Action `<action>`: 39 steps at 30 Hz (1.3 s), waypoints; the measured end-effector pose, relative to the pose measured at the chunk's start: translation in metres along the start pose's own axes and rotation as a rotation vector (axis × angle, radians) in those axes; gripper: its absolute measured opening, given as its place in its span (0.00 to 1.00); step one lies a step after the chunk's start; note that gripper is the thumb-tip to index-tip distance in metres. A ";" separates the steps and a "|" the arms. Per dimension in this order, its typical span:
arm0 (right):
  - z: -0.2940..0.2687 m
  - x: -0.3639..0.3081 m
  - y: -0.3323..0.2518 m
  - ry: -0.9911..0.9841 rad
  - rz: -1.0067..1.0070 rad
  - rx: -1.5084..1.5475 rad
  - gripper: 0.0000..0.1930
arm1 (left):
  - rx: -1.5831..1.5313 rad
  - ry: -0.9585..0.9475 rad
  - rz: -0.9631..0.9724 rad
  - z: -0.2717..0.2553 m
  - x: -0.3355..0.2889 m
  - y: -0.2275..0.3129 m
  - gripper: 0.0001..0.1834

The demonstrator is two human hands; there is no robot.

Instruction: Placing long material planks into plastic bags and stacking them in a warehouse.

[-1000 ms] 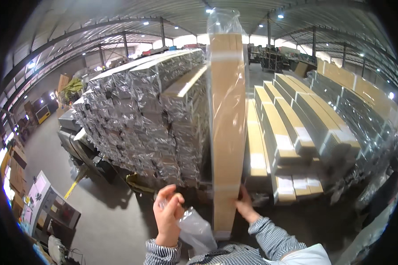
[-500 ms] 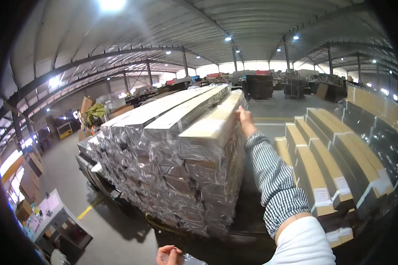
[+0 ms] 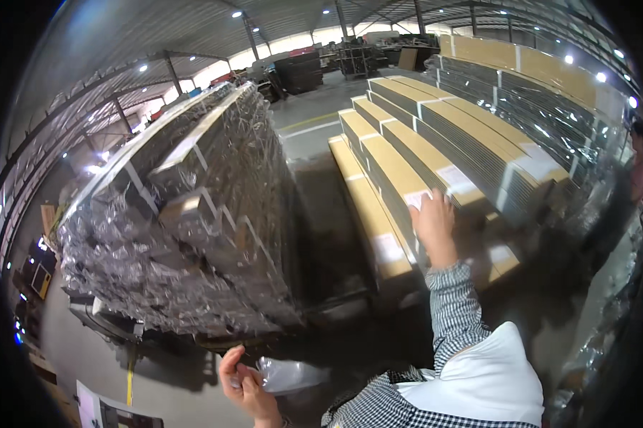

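Observation:
My left hand is low in the head view, its fingers curled around the edge of a crumpled piece of clear plastic film. My right hand reaches forward with fingers extended over a white label at the near end of a long tan carton. Whether the fingertips touch the carton or hover just above, I cannot tell. To the left stands a tall stack of dark panels wrapped in clear film. More long tan-topped bundles with white straps lie beside the carton.
At the far right rises another film-wrapped stack with tan board on top. A dark gap runs between the left stack and the tan bundles. Dark stacked goods stand at the back. A person shows at the right rim.
The view has turned right and downward. My right hand has moved from the side of the wrapped stack to the labelled end of the tan bundles. My left hand shows more fully.

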State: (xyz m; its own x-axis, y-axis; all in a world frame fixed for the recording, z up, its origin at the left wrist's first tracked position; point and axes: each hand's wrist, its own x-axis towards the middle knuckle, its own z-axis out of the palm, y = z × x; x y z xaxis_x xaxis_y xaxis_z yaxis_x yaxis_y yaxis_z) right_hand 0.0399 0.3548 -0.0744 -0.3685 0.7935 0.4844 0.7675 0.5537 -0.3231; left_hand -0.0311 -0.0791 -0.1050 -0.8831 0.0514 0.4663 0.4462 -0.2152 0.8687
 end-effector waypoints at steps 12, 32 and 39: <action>-0.055 -0.098 0.056 -0.114 -0.082 0.007 0.27 | -0.330 -0.122 -0.039 0.007 -0.098 0.084 0.12; -0.208 -0.288 0.060 0.108 -0.586 0.954 0.08 | -0.403 -0.418 -0.215 0.080 -0.177 0.100 0.12; -0.205 -0.282 0.104 -0.683 -0.014 2.132 0.09 | -0.427 -0.668 -0.498 0.117 -0.201 0.069 0.07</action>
State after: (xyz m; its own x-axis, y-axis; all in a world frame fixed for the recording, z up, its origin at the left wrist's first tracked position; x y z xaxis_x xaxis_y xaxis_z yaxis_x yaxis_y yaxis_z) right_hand 0.3312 0.1368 -0.0783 -0.7982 0.4688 0.3783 -0.5821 -0.4390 -0.6844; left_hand 0.1938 0.0103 -0.1193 -0.6329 0.7550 0.1715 -0.1695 -0.3513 0.9208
